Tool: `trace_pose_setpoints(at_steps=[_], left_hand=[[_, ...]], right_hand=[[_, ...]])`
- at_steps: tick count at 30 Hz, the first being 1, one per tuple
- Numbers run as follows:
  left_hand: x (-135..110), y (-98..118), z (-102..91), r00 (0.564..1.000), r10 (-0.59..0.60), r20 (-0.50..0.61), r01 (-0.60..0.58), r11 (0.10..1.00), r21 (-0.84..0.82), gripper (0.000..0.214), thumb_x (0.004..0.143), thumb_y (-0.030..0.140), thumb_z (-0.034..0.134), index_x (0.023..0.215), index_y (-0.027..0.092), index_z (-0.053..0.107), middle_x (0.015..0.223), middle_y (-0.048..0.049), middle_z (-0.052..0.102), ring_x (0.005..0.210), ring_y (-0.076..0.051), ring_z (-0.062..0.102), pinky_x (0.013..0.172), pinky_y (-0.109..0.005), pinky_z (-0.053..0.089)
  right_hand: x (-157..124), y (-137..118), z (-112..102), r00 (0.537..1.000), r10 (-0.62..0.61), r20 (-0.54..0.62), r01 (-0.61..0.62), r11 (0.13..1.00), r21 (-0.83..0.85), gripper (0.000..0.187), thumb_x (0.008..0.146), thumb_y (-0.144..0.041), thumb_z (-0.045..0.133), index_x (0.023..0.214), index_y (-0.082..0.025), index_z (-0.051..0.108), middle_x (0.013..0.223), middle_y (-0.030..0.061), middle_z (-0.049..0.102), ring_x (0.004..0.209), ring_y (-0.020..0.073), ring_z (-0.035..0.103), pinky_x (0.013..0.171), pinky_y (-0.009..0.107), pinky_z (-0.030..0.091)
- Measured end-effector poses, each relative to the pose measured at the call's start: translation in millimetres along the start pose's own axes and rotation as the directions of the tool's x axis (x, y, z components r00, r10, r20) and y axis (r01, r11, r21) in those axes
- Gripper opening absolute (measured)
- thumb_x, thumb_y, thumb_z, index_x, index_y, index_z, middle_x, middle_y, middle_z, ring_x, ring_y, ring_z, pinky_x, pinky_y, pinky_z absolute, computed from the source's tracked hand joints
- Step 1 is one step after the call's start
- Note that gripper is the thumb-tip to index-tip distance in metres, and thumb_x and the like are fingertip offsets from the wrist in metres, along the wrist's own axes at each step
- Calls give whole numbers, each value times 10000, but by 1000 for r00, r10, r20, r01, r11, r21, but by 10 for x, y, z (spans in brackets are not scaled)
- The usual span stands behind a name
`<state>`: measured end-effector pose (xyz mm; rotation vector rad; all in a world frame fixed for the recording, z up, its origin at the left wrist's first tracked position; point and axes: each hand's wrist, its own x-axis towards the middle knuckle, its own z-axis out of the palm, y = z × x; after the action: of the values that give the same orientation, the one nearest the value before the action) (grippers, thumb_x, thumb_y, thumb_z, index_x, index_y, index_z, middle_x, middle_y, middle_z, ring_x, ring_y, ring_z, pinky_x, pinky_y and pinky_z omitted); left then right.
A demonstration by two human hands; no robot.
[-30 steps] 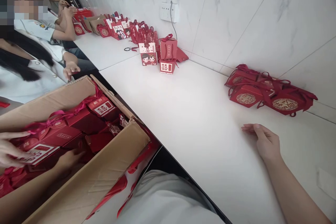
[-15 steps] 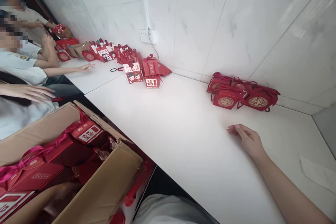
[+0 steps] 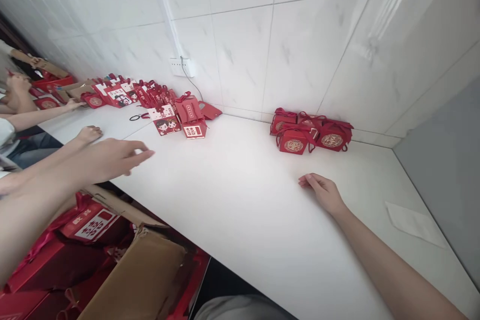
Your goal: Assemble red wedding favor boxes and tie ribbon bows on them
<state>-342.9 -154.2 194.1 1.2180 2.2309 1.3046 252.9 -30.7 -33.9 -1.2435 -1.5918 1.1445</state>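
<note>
My left hand [image 3: 120, 157] hovers above the cardboard box [image 3: 138, 265] and the table's near edge. Its fingers point right, loosely bent, with nothing seen in them. Red gift boxes [image 3: 93, 222] with pink-red ribbons fill the carton below. On the white table [image 3: 232, 200], my right hand [image 3: 322, 191] rests with relaxed, half-curled fingers and holds nothing. Just behind it, against the wall, stands a cluster of red gift boxes [image 3: 294, 142] with gold round emblems and red cords.
Farther left stand a couple-print gift box [image 3: 165, 124] and a red box with a white label [image 3: 194, 130], with several more behind. Co-workers' hands [image 3: 89, 134] lie near the left table. A wall socket [image 3: 181, 66] has a cable. A white sheet [image 3: 414, 222] lies at right.
My left hand has come up out of the carton, visibly empty. My right hand stays on the table. The view has turned right, and a co-worker's hand has moved onto the table.
</note>
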Motion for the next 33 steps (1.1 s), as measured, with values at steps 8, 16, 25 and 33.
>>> trace_pose_setpoints(at_steps=[8,16,25,33], left_hand=[[273,236,2117,840,-88,536,-110,939,327,300,814,440,676,803,143,719,1014,-194,725,1233,-396,591,1094,-490,374],[479,-35,3366,926,162,342,-221,965,142,659,749,366,735,1309,64,563,1579,-274,280,1517,-381,154,1233,-495,48],[1291,7,3611,994,83,69,-42,889,-456,691,908,340,497,1532,351,200,1587,-124,277,1164,-242,651,1012,-397,504],[1644,-69,3591,973,-86,216,232,416,-879,811,847,332,614,1530,424,186,1655,-92,-30,1196,-248,626,981,-390,522]], right_hand=[[10,-141,31,999,-37,10,37,999,-7,533,893,-664,499,875,-183,726,840,69,728,843,229,676,878,379,490],[44,-171,47,999,-26,19,25,999,34,526,901,-668,483,864,-196,713,876,67,726,860,228,670,874,369,489],[98,-232,60,1000,19,15,-19,998,52,530,893,-680,486,851,-205,715,861,68,726,866,233,673,861,369,505],[111,-203,32,997,81,9,-82,993,85,519,889,-679,501,850,-210,720,865,68,719,871,232,665,881,379,506]])
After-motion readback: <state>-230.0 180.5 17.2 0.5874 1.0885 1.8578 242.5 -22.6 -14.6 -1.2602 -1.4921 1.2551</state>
